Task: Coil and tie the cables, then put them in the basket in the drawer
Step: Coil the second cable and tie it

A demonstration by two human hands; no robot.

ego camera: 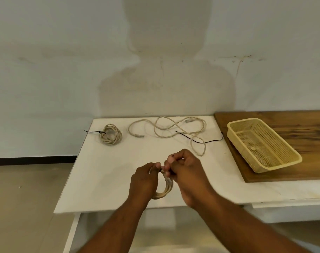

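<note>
I hold a coiled beige cable (166,190) above the front of the white table (104,172). My left hand (143,179) grips the coil's left side. My right hand (187,175) pinches a small dark tie at the coil's top, where my fingertips meet. A second coil (110,134), bound with a black tie, lies at the back left. A loose beige cable (173,129) sprawls across the back middle, with a black tie (201,141) lying over it. The yellow mesh basket (275,168) stands empty on the right.
The basket rests on a brown wooden board (305,125) covering the table's right part. A white wall rises directly behind the table. The floor shows to the left, beyond the table's left edge. No drawer is in view.
</note>
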